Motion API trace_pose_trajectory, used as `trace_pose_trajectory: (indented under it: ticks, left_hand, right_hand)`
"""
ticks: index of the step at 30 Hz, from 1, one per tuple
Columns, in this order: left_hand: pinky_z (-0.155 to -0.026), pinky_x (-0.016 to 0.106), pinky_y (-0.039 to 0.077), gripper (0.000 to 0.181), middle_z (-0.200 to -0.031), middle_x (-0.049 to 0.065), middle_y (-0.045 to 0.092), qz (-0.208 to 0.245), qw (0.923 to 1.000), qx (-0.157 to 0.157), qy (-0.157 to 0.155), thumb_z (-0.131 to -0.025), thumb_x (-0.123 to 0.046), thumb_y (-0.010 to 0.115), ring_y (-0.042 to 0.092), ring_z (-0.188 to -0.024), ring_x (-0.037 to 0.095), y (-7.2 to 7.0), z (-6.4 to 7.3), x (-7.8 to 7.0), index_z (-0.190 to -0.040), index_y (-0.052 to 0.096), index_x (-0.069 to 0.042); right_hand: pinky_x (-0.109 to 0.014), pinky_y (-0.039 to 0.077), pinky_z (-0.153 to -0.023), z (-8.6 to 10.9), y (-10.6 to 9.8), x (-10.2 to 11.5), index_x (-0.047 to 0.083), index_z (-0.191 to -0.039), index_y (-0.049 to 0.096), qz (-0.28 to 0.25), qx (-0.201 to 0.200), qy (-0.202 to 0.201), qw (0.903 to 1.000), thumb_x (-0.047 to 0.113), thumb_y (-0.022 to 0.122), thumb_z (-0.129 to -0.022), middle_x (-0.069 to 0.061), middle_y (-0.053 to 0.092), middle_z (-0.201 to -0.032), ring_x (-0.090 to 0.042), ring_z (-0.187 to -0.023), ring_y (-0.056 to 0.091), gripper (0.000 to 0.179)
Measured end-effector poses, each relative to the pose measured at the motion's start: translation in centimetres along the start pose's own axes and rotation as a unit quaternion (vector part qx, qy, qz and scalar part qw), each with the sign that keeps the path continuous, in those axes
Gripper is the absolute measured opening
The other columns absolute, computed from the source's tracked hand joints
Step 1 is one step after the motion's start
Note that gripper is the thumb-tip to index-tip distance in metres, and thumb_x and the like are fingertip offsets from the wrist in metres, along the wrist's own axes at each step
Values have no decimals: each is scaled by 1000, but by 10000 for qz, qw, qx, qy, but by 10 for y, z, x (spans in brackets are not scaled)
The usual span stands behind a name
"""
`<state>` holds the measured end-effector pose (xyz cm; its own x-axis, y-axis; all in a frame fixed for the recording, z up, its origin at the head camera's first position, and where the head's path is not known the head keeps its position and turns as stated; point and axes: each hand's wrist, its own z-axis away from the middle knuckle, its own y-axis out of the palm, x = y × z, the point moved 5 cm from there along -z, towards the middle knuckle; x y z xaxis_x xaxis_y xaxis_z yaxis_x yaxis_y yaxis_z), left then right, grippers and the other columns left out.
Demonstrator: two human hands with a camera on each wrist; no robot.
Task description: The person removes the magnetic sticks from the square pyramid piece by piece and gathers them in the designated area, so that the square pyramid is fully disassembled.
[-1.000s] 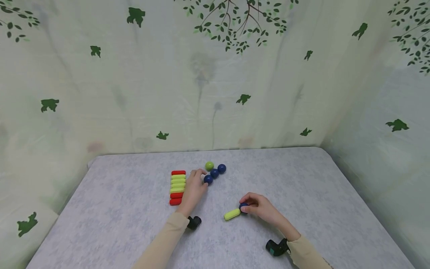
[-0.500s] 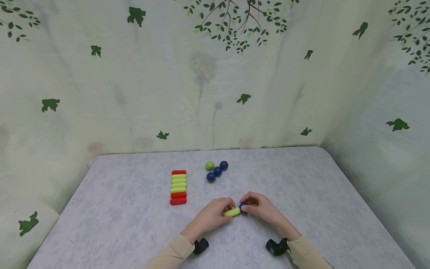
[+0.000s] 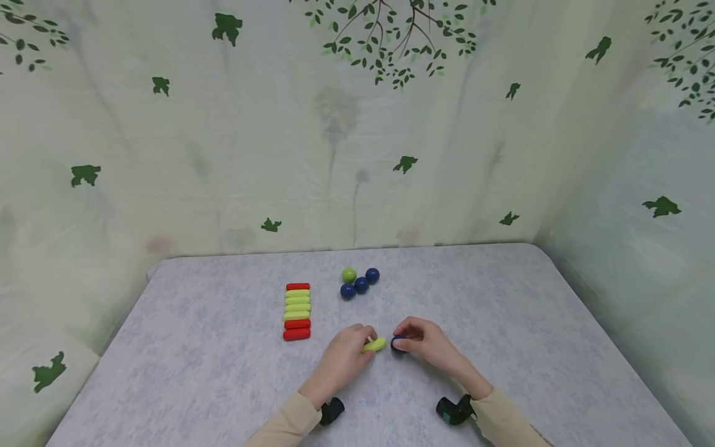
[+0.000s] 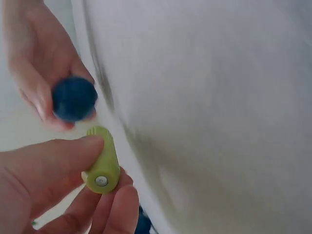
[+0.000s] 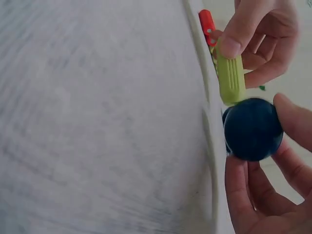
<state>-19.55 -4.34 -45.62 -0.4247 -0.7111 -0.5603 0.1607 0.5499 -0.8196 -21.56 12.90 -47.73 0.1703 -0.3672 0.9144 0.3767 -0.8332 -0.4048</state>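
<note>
My left hand (image 3: 342, 355) pinches a yellow-green magnetic rod (image 4: 105, 158) between thumb and fingers. The rod has grooved sides, and a round silver disc shows in its end in the left wrist view. My right hand (image 3: 429, 345) holds a dark blue ball (image 5: 253, 129) between thumb and fingertips, just right of the rod. In the head view a small gap parts rod and ball. Behind the hands, several blue balls (image 3: 361, 285) sit in a slanting row, beside one green ball (image 3: 349, 275).
Left of my left hand, red rods (image 3: 296, 334) and yellow-green rods (image 3: 297, 307) lie side by side in a column. The grey table (image 3: 475, 292) ends at a leaf-printed cloth backdrop (image 3: 279, 155). Black wrist cameras (image 3: 454, 410) stick out from both wrists.
My left hand has come from the blue balls to the rod, gripped it and drawn it left, away from the ball. The right hand has shifted slightly left with the ball.
</note>
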Motion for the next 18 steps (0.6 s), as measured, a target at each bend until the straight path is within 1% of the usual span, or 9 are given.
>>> trace_pose_trajectory:
  ticks: [3,5,7,10,15,18]
  left_hand:
    - [-69,26,49,16,-91,-1,63,168,9997,22,-148,-83,-4,72,54,-75,9,-9,5,12,-97,68,-10]
    - [-72,28,50,16,-94,-2,64,316,9994,14,-126,-84,-4,71,55,-80,11,-17,10,20,-99,68,-10]
    - [-76,31,50,17,-96,-3,64,356,9993,-74,-95,-84,-6,72,56,-85,13,-25,15,28,-100,69,-11]
    - [-79,34,49,19,-98,-4,64,296,9991,-267,-149,-83,-6,73,54,-92,14,-37,24,42,-100,69,-13]
    - [-77,33,49,22,-96,-5,59,209,9961,-698,-496,-80,0,75,54,-88,13,-56,41,62,-96,67,-14]
    - [-77,34,49,24,-94,-5,55,76,9941,-810,-717,-79,2,74,54,-88,14,-64,50,73,-93,67,-15]
  right_hand:
    - [-30,50,-75,-4,0,3,1,-104,64,126,-55,-42,9999,15,67,-91,-4,64,-96,-19,-87,60,19]
    - [-32,50,-76,-8,-2,4,3,-104,65,214,-162,-88,9996,18,67,-91,-2,64,-96,-18,-87,60,20]
    - [-34,50,-77,-13,-4,5,4,-104,65,262,-307,-105,9991,20,68,-90,-1,64,-95,-18,-88,59,21]
    - [-36,49,-80,-22,-5,4,8,-103,66,348,-547,12,9979,21,69,-89,1,64,-96,-18,-90,58,20]
    - [-38,48,-82,-42,-3,3,11,-101,66,383,-862,139,9954,20,71,-88,2,65,-97,-18,-92,59,17]
    - [-37,49,-79,-55,-1,4,10,-101,67,380,-1028,179,9938,17,72,-87,2,66,-96,-17,-90,60,16]
